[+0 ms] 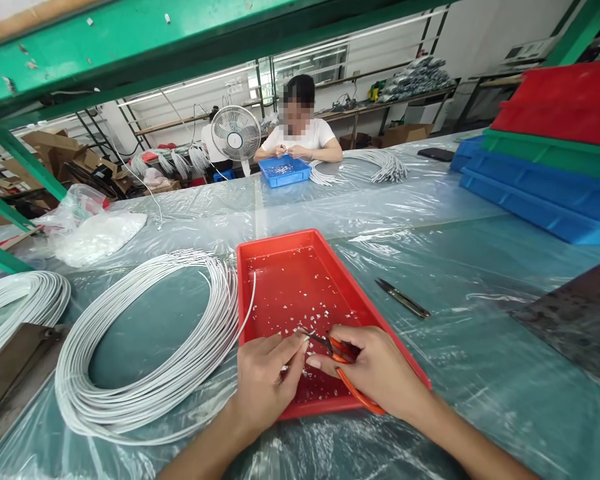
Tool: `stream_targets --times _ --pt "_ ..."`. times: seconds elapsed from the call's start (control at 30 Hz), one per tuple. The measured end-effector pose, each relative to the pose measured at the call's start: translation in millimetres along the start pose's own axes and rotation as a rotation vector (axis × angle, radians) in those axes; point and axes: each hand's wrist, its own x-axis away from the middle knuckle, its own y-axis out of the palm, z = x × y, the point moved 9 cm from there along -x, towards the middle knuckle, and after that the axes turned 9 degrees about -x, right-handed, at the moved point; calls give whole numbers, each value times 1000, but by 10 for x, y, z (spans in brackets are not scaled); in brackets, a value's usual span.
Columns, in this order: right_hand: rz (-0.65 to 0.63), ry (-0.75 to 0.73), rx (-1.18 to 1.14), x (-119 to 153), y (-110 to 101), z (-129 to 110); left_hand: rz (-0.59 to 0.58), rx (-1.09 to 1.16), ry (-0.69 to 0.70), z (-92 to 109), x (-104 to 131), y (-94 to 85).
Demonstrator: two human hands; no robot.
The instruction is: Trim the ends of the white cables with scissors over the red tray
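Over the near end of a red tray (pixel 350 287), my left hand (pixel 267 380) is closed, its thumb and forefinger pinching the end of a thin white cable. My right hand (pixel 383 370) grips orange-handled cutters (pixel 354 388), their dark jaws pointing left and meeting the cable tip at my left fingertips. Whether the jaws touch the cable I cannot tell. Small white scraps (pixel 323 315) lie scattered across the tray floor. One loose white cable (pixel 253 300) curves over the tray's left rim. A large coil of white cable (pixel 75 393) lies left of the tray.
Thread snips (pixel 404 298) lie right of the tray. Another coil (pixel 55 297) and a metal block (pixel 13 367) stand far left. Stacked bins (pixel 545 200) are at right. Opposite, a person (pixel 300 133) works over a blue tray (pixel 285 179). A green beam (pixel 130 50) crosses overhead.
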Motion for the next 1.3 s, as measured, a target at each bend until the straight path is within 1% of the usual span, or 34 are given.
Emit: stream_targets --times 0.03,0.07,0.2,0.23,0.27,0.3,0.33,0.37,0.4,0.47,0.53,0.57,0.6,0.67,0.77,0.8,0.83,0.9,1.0,1.07,1.1,1.17,1.23,1.27,1.3 --pt "9 -15 12 0 -13 -14 -16 15 -5 -3 -4 7" --pt "22 -30 27 0 -33 -29 -59 75 -44 -33 -15 30" --pt "87 -109 108 19 -125 -127 -345 475 -334 -173 -19 237" --pt "99 -123 115 28 -138 -149 -392 545 -384 -181 -11 275" --pt "109 -124 112 36 -147 -160 -410 586 -412 -185 -8 293" --pt "108 -102 87 40 -145 -147 -394 591 -424 -196 -10 289" --pt "95 -60 45 43 -128 -112 -343 556 -414 -212 -17 259" --pt "73 -10 -3 46 -99 -69 -271 480 -375 -218 -27 208" --pt "48 36 -47 50 -62 -25 -187 357 -300 -198 -35 139" --pt "4 99 -107 62 14 44 -45 84 -100 -75 -13 34" --pt "-14 122 -131 73 66 89 36 -131 75 65 46 14" --pt "-22 132 -148 77 88 111 61 -204 127 110 71 17" --pt "-30 141 -166 81 108 130 78 -242 149 130 84 18" --pt "-46 151 -192 82 130 154 84 -217 105 97 67 11" --pt "-54 170 -289 67 127 158 78 2 -104 -81 11 -25" --pt "-53 173 -356 57 123 144 86 57 -158 -128 3 -41" --pt "-39 170 -441 44 112 120 100 83 -183 -149 0 -61" --pt "22 130 -653 13 76 44 109 65 -166 -131 6 -79" --pt "137 57 -879 -18 36 -56 63 -32 -72 -44 40 -22" --pt "169 37 -910 -35 58 -94 40 -89 -16 7 66 16" --pt "183 33 -904 -45 65 -102 48 -107 0 25 76 13" --pt "220 23 -890 -67 51 -103 106 -121 2 45 89 -47" --pt "275 6 -862 -84 -9 -96 158 -61 -23 51 95 -120" --pt "308 -6 -841 -86 -50 -95 135 5 -61 33 90 -116" --pt "342 -22 -816 -82 -91 -100 66 88 -117 -2 83 -65"
